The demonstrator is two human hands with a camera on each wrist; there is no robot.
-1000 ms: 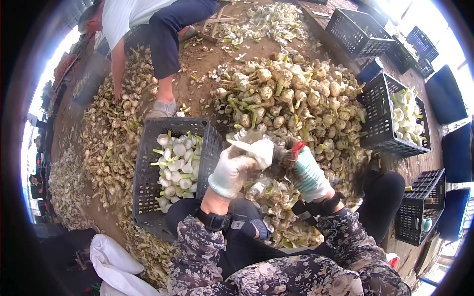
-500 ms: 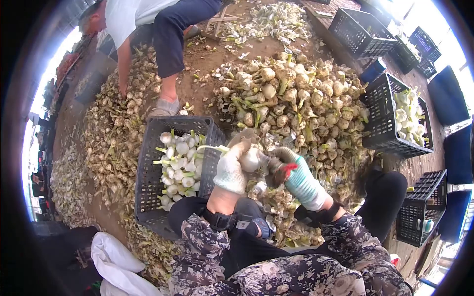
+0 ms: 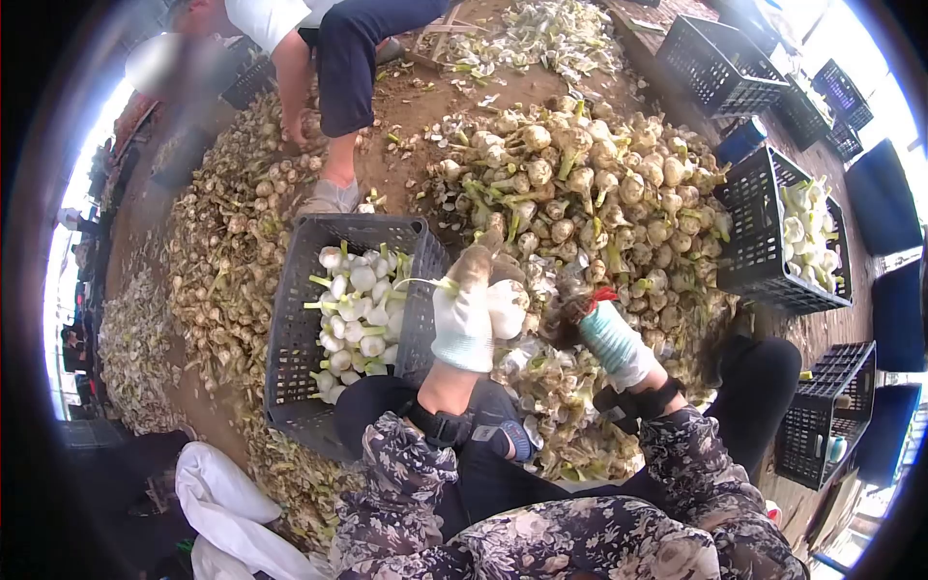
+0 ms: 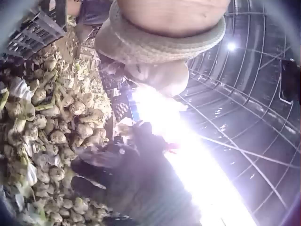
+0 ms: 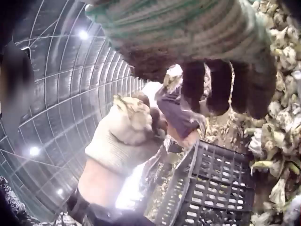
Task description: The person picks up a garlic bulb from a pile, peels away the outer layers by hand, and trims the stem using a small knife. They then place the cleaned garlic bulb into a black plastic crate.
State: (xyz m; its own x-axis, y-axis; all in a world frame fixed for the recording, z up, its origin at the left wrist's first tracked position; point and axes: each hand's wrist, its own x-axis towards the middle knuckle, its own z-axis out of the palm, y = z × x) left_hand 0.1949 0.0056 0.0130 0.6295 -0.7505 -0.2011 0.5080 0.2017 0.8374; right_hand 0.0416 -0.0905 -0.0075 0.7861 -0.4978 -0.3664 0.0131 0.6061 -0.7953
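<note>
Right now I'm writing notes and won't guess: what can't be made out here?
Fingertips of the right hand: blurred in the head view; whether they hold anything is unclear.
Floor of the near crate: hidden under white bulbs, head view.
Head of the other person: blurred in the head view, near the top edge.
Backdrop in the left wrist view: partly washed out by glare.

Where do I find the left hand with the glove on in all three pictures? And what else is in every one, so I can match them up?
Head view: the left hand is in the middle.
Left wrist view: it's at the top, close up.
Right wrist view: it's left of the middle, a bit low.
Landmark: the right hand, also gloved, is low in the left wrist view and across the top of the right wrist view.
</note>
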